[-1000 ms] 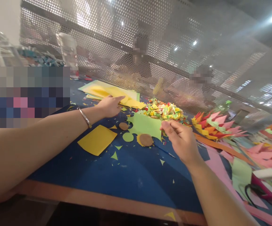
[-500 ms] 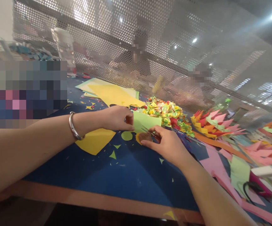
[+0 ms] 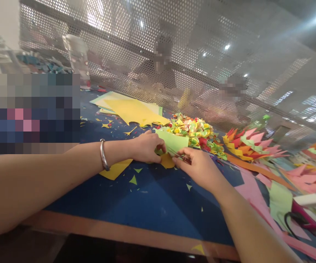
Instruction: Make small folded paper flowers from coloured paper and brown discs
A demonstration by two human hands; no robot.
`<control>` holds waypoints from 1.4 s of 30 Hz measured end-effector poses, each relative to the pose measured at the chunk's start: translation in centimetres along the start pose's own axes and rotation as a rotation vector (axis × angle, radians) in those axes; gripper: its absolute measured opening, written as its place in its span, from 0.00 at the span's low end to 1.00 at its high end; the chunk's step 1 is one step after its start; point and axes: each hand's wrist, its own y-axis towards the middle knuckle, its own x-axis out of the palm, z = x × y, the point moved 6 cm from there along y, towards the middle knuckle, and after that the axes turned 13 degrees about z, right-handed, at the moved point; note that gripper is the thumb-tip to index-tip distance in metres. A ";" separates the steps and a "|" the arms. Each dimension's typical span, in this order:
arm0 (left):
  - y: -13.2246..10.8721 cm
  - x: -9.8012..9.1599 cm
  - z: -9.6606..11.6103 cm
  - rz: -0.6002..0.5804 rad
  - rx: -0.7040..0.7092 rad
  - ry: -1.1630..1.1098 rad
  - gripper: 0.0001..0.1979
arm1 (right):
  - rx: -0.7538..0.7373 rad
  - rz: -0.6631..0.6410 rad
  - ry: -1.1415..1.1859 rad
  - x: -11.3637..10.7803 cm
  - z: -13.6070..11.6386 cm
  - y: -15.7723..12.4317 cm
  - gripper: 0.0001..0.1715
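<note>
My left hand point(image 3: 146, 147), with a silver bangle point(image 3: 103, 154) on the wrist, pinches the near edge of a light green paper sheet point(image 3: 174, 140) and a small yellow paper piece point(image 3: 167, 160). My right hand point(image 3: 198, 168) is closed around thin scissors point(image 3: 178, 155) whose blades point left at the green sheet's edge. A yellow paper square point(image 3: 116, 169) lies under my left wrist on the blue table mat point(image 3: 152, 197).
A stack of yellow sheets point(image 3: 132, 109) lies at the back left. A heap of crumpled coloured paper point(image 3: 196, 133) sits behind the hands. Spiky pink and orange cut-outs point(image 3: 245, 144) and pink strips point(image 3: 256, 193) fill the right. A perforated metal screen point(image 3: 190, 62) stands behind, with other people beyond it.
My left hand came back from the yellow stack and took hold of the green sheet. My right hand moved left, closed on the scissors and brought them to the sheet's edge.
</note>
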 end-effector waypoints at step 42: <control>-1.8 0.7 0.6 -0.131 -0.649 -1.249 0.06 | -0.520 0.408 -0.128 -2.5 -4.0 -2.4 0.10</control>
